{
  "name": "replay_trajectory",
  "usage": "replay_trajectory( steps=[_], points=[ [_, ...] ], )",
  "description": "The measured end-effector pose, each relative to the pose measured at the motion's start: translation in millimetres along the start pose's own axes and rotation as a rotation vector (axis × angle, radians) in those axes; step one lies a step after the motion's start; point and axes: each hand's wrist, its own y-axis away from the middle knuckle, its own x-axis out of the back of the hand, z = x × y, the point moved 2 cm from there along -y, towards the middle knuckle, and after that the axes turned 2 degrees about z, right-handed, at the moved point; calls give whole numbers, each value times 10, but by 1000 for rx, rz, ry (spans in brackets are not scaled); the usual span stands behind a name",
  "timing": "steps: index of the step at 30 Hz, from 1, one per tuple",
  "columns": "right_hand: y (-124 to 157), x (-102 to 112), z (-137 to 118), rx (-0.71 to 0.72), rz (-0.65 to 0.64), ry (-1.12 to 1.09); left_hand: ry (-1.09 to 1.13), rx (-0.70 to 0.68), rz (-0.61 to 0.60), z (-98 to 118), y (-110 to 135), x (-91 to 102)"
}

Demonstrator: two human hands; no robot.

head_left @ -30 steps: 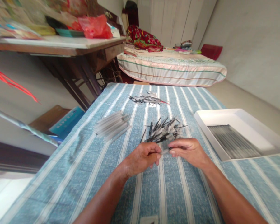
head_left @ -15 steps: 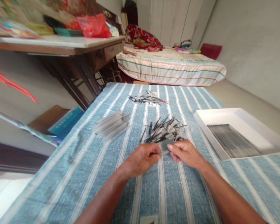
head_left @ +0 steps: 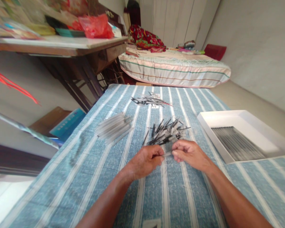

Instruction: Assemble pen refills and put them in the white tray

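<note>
My left hand (head_left: 146,161) is closed in a pinch on a thin translucent tube (head_left: 167,154), which looks like a pen barrel. My right hand (head_left: 187,153) pinches the tube's other end, so it spans the small gap between my fingers. Just beyond my hands lies a loose heap of short black and clear plastic pieces (head_left: 167,131). To the left, pale translucent tubes (head_left: 115,126) lie side by side in a stack. Farther back is a small pile of thin dark and clear sticks (head_left: 148,100), one with a red end. Fine details of the held tube are blurred.
A white open box (head_left: 258,126) at the right holds a row of dark, slim sticks (head_left: 237,142). Everything stands on a blue striped cloth (head_left: 97,186). A cluttered desk (head_left: 73,47) is at the left, a bed (head_left: 175,66) behind.
The fingers of my right hand have shifted slightly up and curled differently around the tube's end. My left hand stays in place.
</note>
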Motion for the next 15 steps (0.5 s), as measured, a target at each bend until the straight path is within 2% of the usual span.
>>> replay_trajectory(
  steps=[5, 9, 15],
  points=[
    [1, -5, 10, -18, 1, 65, 7, 7, -11, -14, -4, -5],
    [3, -8, 14, -21, -6, 6, 11, 13, 0, -25, -5, -6],
    [4, -5, 22, -74, -5, 35, 0, 17, 4, -20, -7, -5]
  ],
)
